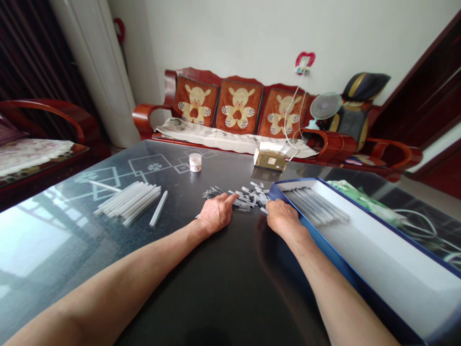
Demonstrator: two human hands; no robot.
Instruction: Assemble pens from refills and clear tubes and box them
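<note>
My left hand (217, 212) is closed low over the dark table, its fingers curled at the near side of a pile of pen caps (255, 194). A small pale tip pokes out behind it near the wrist; what the fingers hold is hidden. My right hand (282, 216) is also closed, its fingertips at the right edge of the caps, beside the blue box. Its grip is hidden too. Thin pen refills (213, 192) lie just beyond my left hand. Off to the left is a stack of white pen barrels (130, 202), with a single barrel (158, 208) beside it.
A blue box (374, 250) with a white inside stands at the right, a row of pens (317, 205) at its far end. Farther back are a small white cup (195, 162) and a tissue box (270, 159). A green bag (367, 199) and cable lie beyond the box.
</note>
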